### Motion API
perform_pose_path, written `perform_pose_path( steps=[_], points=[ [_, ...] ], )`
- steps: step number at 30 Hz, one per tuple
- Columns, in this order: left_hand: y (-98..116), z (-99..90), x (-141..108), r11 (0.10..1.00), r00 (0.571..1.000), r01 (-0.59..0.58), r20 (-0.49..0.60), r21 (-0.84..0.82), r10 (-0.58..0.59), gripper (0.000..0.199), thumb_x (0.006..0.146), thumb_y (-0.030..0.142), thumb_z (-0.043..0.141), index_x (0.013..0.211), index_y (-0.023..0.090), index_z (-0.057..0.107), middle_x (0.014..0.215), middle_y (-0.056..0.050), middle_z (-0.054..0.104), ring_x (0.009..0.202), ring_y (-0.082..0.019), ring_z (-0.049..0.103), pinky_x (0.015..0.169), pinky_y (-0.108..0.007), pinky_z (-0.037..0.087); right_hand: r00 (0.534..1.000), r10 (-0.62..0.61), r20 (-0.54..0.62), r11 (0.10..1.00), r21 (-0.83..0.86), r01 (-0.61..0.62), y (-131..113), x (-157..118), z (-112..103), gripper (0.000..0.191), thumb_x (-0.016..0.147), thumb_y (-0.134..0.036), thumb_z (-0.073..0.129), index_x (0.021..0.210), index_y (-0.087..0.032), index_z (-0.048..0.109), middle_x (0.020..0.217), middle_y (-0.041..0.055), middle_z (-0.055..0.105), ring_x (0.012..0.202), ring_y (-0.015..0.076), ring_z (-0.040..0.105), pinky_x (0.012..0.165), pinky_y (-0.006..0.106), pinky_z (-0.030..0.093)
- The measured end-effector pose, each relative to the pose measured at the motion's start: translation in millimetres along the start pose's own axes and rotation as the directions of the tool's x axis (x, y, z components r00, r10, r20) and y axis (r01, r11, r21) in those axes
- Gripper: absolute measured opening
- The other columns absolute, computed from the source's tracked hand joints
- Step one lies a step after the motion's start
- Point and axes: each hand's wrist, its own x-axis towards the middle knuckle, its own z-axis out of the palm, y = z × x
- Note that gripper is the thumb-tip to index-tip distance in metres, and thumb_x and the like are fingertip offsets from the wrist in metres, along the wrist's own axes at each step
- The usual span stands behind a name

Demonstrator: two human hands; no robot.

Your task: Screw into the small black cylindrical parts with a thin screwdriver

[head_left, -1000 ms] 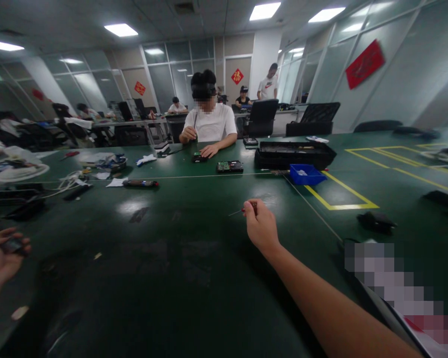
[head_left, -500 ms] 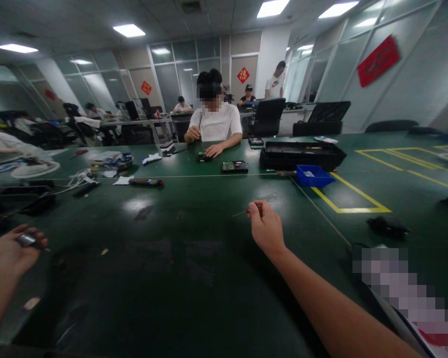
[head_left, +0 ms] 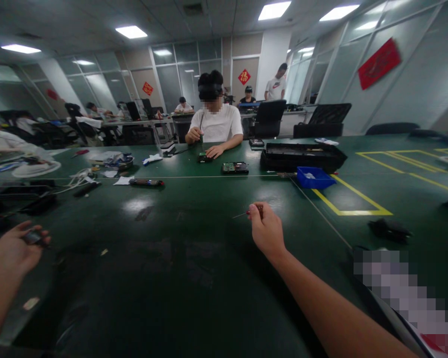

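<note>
My right hand [head_left: 266, 226] is closed round the handle of a screwdriver [head_left: 254, 212], whose thin shaft points left over the green table [head_left: 164, 303]. At the far left my left hand [head_left: 17, 248] holds a small dark, partly shiny object [head_left: 35, 237] in its curled fingers; its kind is too blurred to make out. The two hands are far apart. Beyond my right hand lies a device with a bare green circuit board [head_left: 235, 167], which neither of my hands touches.
Across the table a person [head_left: 216, 124] works on another small device [head_left: 204, 157]. Back right stand a long black case [head_left: 302, 158] and a blue bin [head_left: 315, 178]. A dark-handled tool [head_left: 147, 183] and white cables [head_left: 82, 178] lie at left; a black item [head_left: 390, 230] lies at right.
In my left hand the small object has turned, showing a darker face than before, and the hand has shifted slightly. My right hand and the screwdriver stay nearly still.
</note>
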Motion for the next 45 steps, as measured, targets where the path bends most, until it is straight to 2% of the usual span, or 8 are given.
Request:
perform_pose_path(
  steps=[3,12,24,28,34,37,40,45],
  points=[
    [-5,2.6,2,0.997,0.994,0.077,-0.084,0.003,-0.076,0.045,0.052,-0.004,0.047,0.091,0.018,0.051,0.079,0.000,0.051,0.060,-0.014,0.050,0.049,-0.021,0.048,1.000,0.003,0.009,1.000,0.011,-0.003,2,0,0,0.034,0.101,-0.048,0.043,0.098,-0.021,0.062,0.081,0.0063,0.070,0.073,0.0231,0.065,0.067,0.035,0.046],
    [-8,35.0,-10,0.987,0.992,0.110,-0.045,-0.113,-0.116,0.041,0.063,-0.004,0.046,0.096,0.018,0.056,0.076,0.000,0.054,0.062,-0.013,0.053,0.055,-0.022,0.052,1.000,0.010,0.005,1.000,-0.005,-0.010,1,-1,0,0.033,0.101,-0.048,0.043,0.098,-0.021,0.062,0.079,0.0055,0.070,0.072,0.0226,0.065,0.066,0.034,0.045],
    [-1,155.8,-112,0.963,0.924,0.148,0.379,-0.226,-0.054,0.037,0.069,0.003,0.051,0.103,0.015,0.060,0.078,-0.004,0.055,0.065,-0.016,0.055,0.060,-0.026,0.052,1.000,-0.011,-0.027,1.000,-0.005,0.011,5,0,2,0.033,0.101,-0.048,0.044,0.097,-0.021,0.063,0.078,0.0056,0.070,0.071,0.0231,0.066,0.067,0.034,0.045],
    [-14,203.4,-151,0.957,0.840,0.184,0.542,-0.226,-0.034,0.041,0.071,0.006,0.054,0.111,0.015,0.059,0.080,-0.004,0.057,0.066,-0.015,0.056,0.063,-0.027,0.049,1.000,-0.006,-0.028,1.000,0.005,0.006,4,0,2,0.032,0.101,-0.047,0.045,0.097,-0.021,0.063,0.078,0.0056,0.070,0.072,0.0229,0.066,0.067,0.034,0.045],
    [-36,258.2,-218,0.951,0.562,0.250,0.827,-0.182,0.010,0.042,0.074,0.008,0.056,0.115,0.018,0.061,0.086,-0.007,0.058,0.074,-0.019,0.057,0.073,-0.036,0.043,0.999,0.005,-0.032,1.000,0.001,-0.005,2,0,0,0.032,0.101,-0.048,0.045,0.096,-0.022,0.063,0.079,0.0056,0.071,0.073,0.0230,0.066,0.068,0.034,0.045],
    [-46,275.7,-249,0.970,0.467,0.205,0.884,-0.128,0.018,0.041,0.075,0.007,0.054,0.113,0.019,0.063,0.086,-0.008,0.059,0.075,-0.020,0.056,0.077,-0.040,0.040,1.000,0.006,-0.027,1.000,0.008,-0.006,1,0,-1,0.033,0.101,-0.049,0.045,0.097,-0.021,0.064,0.079,0.0057,0.071,0.072,0.0227,0.066,0.067,0.033,0.045],
    [-58,285.3,-275,0.996,0.407,0.073,0.913,-0.048,0.014,0.041,0.075,0.005,0.055,0.112,0.020,0.064,0.090,-0.009,0.060,0.082,-0.021,0.056,0.082,-0.041,0.041,1.000,-0.003,-0.023,1.000,0.008,0.003,-1,0,-1,0.034,0.100,-0.050,0.046,0.097,-0.021,0.064,0.079,0.0058,0.071,0.071,0.0220,0.065,0.066,0.033,0.045],
    [-82,285.2,-288,0.892,0.360,-0.441,0.930,0.104,0.069,0.054,0.075,0.001,0.058,0.126,0.021,0.054,0.115,-0.009,0.060,0.107,-0.023,0.057,0.098,-0.040,0.044,0.999,-0.003,-0.044,1.000,-0.004,0.003,-2,0,1,0.041,0.098,-0.056,0.048,0.086,-0.021,0.065,0.069,0.0026,0.067,0.063,0.0193,0.062,0.063,0.031,0.042]
  ],
)
